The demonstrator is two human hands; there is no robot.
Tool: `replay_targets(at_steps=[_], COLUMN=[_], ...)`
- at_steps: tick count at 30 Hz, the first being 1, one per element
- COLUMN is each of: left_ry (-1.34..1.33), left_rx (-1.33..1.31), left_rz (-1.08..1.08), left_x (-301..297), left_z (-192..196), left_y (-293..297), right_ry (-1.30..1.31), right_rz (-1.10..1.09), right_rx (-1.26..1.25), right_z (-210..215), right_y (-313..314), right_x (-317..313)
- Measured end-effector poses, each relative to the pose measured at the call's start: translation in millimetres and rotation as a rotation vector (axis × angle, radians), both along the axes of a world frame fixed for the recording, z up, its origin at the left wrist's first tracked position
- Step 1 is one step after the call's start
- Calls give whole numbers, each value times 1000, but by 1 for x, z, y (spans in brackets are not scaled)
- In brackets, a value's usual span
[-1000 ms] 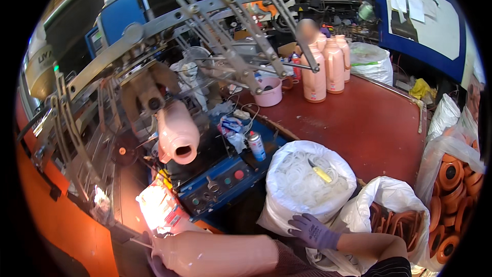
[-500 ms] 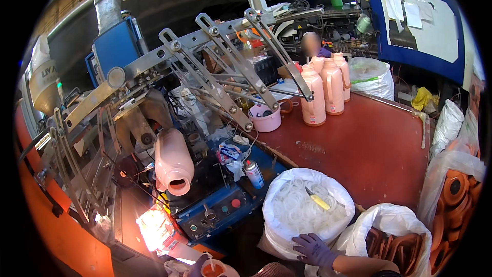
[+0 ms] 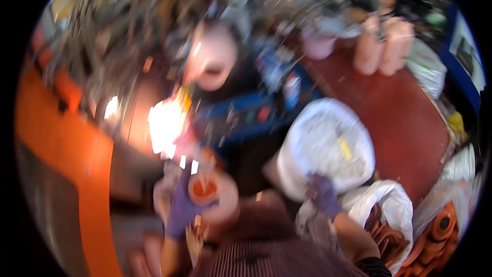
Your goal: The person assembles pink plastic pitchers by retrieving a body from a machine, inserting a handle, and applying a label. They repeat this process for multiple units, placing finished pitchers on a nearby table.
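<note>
Bottle (image 3: 226,202) is being gripped near its mouth by the left hand (image 3: 185,202), fingers curling; the right hand (image 3: 323,195) is touching a sack (image 3: 294,161), fingers too blurred to tell.

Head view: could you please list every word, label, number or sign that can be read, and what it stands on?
None can be read; the picture is blurred.
Pink flask in the left hand: any label too blurred.
Aerosol can: any printing too blurred.
Blue control panel: any markings too blurred.
</note>
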State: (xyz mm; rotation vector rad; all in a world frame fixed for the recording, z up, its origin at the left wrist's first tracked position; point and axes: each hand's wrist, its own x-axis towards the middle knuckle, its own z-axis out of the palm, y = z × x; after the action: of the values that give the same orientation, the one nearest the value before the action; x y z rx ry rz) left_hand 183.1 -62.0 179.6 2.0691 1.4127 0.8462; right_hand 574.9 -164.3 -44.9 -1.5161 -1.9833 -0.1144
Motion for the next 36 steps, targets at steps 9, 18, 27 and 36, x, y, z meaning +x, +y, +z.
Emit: replay_targets(at_steps=[9,18,27,36], left_ry=[-186,-382,-326,-212], left_rx=[-84,-344,-316,-182], left_rz=[-361,-584,-736,-451], left_x=[-54,-96,-138,-127], left_z=[20,-23,-48,-36], left_y=[5,10,12,-29], right_ry=[213,66,-150,12], right_rz=[143,625,744,904], right_rx=[63,298,231,80], right_z=[121,197,188,192], right_y=[18,63,65,57], right_x=[-90,-282,-321,-306])
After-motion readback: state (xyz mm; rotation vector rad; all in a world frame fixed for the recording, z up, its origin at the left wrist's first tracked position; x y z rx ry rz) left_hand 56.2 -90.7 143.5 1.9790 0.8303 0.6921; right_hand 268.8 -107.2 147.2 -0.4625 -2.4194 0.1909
